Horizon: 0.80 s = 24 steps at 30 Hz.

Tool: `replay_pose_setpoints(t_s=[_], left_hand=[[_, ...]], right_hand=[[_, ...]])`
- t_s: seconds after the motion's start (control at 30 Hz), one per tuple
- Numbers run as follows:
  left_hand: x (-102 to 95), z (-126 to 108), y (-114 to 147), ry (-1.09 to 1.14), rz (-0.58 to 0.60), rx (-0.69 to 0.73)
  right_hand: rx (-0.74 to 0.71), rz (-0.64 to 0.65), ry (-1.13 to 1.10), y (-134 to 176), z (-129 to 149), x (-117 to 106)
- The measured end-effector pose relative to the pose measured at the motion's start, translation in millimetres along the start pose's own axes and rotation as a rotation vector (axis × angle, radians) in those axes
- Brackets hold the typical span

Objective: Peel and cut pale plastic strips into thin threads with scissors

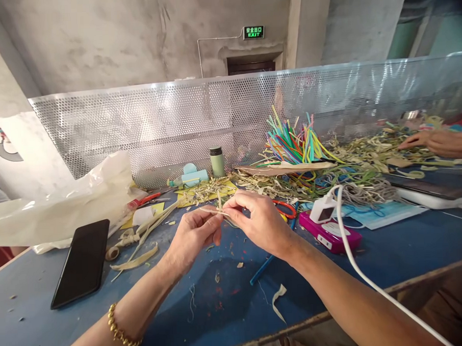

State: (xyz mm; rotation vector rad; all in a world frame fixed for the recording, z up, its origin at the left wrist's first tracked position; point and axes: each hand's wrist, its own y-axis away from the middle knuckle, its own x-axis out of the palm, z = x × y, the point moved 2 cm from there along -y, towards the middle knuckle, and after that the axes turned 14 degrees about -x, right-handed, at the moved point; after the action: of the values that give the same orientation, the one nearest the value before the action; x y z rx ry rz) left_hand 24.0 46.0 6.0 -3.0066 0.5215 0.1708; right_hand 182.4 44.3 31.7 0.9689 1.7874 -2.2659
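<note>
Pale strips point(219, 202) pinched by left hand point(195, 230) and right hand point(262, 221), both nearly closed.

Blue table point(161, 319), black phone point(81, 264), magenta box point(333, 240)

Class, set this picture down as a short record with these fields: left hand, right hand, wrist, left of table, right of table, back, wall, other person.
Left hand: this hand pinches thin pale strips
Right hand: this hand pinches the same strips, close beside the left
Wrist: gold-coloured bracelet, left arm
Left of table: dark phone, lying flat
Right of table: purple box, white plug on top
Back: green bottle, upright; metal mesh screen
Wall: lit exit sign
Other person: one hand, far right
</note>
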Motion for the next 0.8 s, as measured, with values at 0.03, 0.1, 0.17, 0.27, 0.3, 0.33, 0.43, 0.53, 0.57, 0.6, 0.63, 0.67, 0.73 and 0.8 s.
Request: replay_pose_setpoints(t_s=[0.03, 0.1, 0.17, 0.27, 0.3, 0.33, 0.43, 0.53, 0.57, 0.6, 0.63, 0.67, 0.73, 0.8], left_hand=[[-0.5, 0.1, -0.3, -0.014, -0.006, 0.003], [-2.1, 0.8, -1.6, -0.052, -0.023, 0.015], [-4.0, 1.9, -3.2, -0.102, -0.039, 0.036], [-5.5, 3.6, -5.2, -0.159, -0.057, 0.063], [-5.7, 3.9, -5.4, -0.169, -0.065, 0.069], [-5.6, 3.9, -5.3, -0.175, -0.073, 0.073], [-4.6, 3.1, -3.9, -0.193, -0.087, 0.064], [-3.7, 1.3, -1.8, -0.206, -0.083, 0.038], [-3.5, 0.5, -1.2, -0.202, -0.081, 0.031], [-3.3, -0.3, -0.7, -0.194, -0.077, 0.025], [-3.1, -1.1, -0.3, -0.185, -0.075, 0.020], [-3.0, -2.0, 0.0, -0.177, -0.073, 0.017], [-2.6, -3.3, 0.3, -0.168, -0.070, 0.014], [-2.3, -3.7, 0.4, -0.156, -0.071, 0.012]], right_hand=[[-0.006, 0.002, 0.006, -0.1, 0.3, -0.5], [-0.015, 0.009, 0.012, -0.1, 0.8, -0.7], [-0.018, 0.014, 0.015, 0.3, 0.8, 0.1], [-0.028, 0.014, 0.043, 1.7, -0.5, 2.6], [-0.034, 0.014, 0.059, 2.2, -1.1, 3.5], [-0.040, 0.014, 0.077, 2.7, -1.7, 4.3], [-0.052, 0.017, 0.112, 3.5, -3.2, 5.6], [-0.074, 0.013, 0.111, 3.1, -2.6, 4.9], [-0.090, 0.010, 0.107, 3.0, -2.0, 4.6], [-0.106, 0.008, 0.100, 2.8, -1.5, 4.5], [-0.120, 0.008, 0.090, 2.9, -1.2, 4.5], [-0.128, 0.009, 0.077, 3.0, -1.2, 4.7], [-0.128, 0.016, 0.050, 3.6, -1.7, 5.6], [-0.116, 0.026, 0.029, 4.2, -2.0, 6.5]])
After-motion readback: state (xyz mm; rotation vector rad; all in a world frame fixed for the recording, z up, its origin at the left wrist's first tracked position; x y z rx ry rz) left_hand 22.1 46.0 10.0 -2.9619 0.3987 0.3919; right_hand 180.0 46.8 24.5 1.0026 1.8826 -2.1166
